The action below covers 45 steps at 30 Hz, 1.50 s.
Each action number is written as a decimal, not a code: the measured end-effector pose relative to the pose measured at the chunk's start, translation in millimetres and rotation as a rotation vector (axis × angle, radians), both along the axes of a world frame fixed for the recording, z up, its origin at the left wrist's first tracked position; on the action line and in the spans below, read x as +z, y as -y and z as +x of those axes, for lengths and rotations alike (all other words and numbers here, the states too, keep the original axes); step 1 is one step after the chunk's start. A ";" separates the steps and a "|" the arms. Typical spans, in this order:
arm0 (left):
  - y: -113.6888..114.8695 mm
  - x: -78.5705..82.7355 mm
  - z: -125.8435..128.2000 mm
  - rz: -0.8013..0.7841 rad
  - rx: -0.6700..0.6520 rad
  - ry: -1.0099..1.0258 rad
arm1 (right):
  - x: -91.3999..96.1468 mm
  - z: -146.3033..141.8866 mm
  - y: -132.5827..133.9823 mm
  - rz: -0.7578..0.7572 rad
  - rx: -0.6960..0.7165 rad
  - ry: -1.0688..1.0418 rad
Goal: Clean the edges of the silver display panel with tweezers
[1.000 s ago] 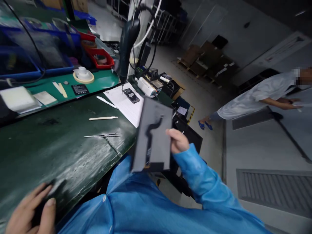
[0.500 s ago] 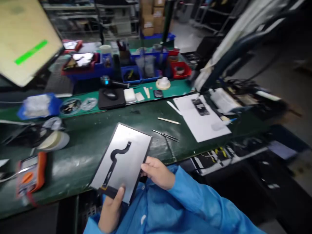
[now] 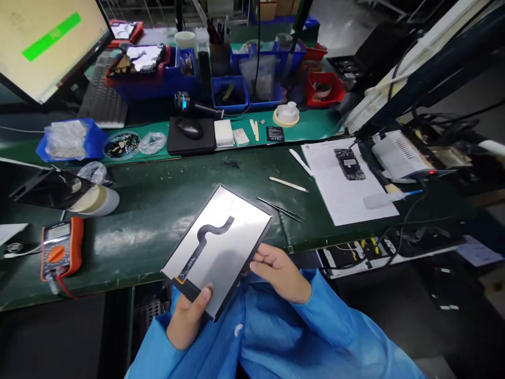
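Observation:
Both my hands hold a flat silvery display panel (image 3: 232, 231) with a black S-shaped flex cable on its back, tilted over the front edge of the green bench mat (image 3: 158, 210). My left hand (image 3: 188, 318) grips its near bottom corner, thumb on top. My right hand (image 3: 282, 272) grips the right long edge with curled fingers. Black tweezers (image 3: 281, 209) lie just right of the panel, a pale stick tool (image 3: 288, 184) beyond them. Both sleeves are bright blue.
A paper sheet (image 3: 347, 192) bearing a small circuit board (image 3: 349, 163) lies at right, beside a hanging electric screwdriver (image 3: 414, 73). An orange multimeter (image 3: 59, 252) and tape rolls (image 3: 94, 200) sit at left. Blue and red bins (image 3: 236, 89), a mouse (image 3: 189, 128) and a monitor (image 3: 43, 42) line the back.
The view swung from the right side of the bench to face it. My left hand came off the mat and took the panel's bottom corner; the panel now lies flatter over the bench edge.

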<state>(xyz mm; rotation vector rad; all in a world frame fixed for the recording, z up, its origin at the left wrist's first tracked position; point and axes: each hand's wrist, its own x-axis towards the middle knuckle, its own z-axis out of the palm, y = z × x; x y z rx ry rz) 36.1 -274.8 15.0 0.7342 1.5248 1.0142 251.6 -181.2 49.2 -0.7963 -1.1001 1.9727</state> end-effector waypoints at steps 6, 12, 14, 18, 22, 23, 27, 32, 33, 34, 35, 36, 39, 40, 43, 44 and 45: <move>3.5 7.5 1.7 -0.024 0.023 0.113 | 2.4 4.6 5.2 0.002 0.015 0.009; 7.1 0.9 -4.7 0.006 -0.083 0.031 | -0.5 7.1 6.9 0.006 0.008 0.031; 8.8 -2.1 -5.6 0.007 -0.100 0.024 | -2.0 6.9 8.3 -0.002 0.008 0.053; 11.0 -5.3 -4.0 0.011 -0.088 0.016 | -6.9 4.8 13.4 -0.085 -0.062 0.045; 12.4 -9.8 -3.1 -0.005 -0.088 0.009 | -15.6 4.4 18.6 -0.159 -0.146 0.083; 13.2 -10.7 -2.9 -0.013 -0.087 0.004 | -17.9 4.9 19.3 -0.153 -0.166 0.100; 19.3 -4.8 1.9 -0.059 -0.074 -0.005 | -23.2 7.3 18.4 -0.120 -0.233 0.157; 22.1 22.1 15.6 -0.191 0.004 0.191 | -15.1 2.8 12.0 -0.088 -0.194 0.150; 20.8 26.6 17.8 -0.201 -0.018 0.246 | -12.0 1.0 11.0 -0.077 -0.172 0.129; 19.1 30.2 19.4 -0.201 -0.041 0.287 | -8.7 -0.7 10.3 -0.068 -0.148 0.097; 17.2 32.6 20.5 -0.193 -0.058 0.315 | -5.4 -2.1 9.9 -0.065 -0.123 0.059; 15.5 34.0 21.0 -0.183 -0.067 0.326 | -2.0 -3.2 9.8 -0.069 -0.095 0.020; 13.0 34.0 20.0 -0.144 -0.077 0.248 | 8.4 -4.1 10.0 -0.085 -0.030 -0.031; 13.2 33.1 19.2 -0.132 -0.093 0.202 | 12.0 -4.0 9.9 -0.075 -0.013 -0.019; 15.5 29.5 16.9 -0.098 -0.163 0.088 | 22.1 -4.0 9.2 -0.022 0.012 0.038; 16.3 28.2 16.4 -0.089 -0.172 0.057 | 24.5 -4.4 9.0 -0.003 0.011 0.052; 17.1 26.8 16.1 -0.083 -0.171 0.029 | 26.3 -4.8 8.9 0.015 0.004 0.064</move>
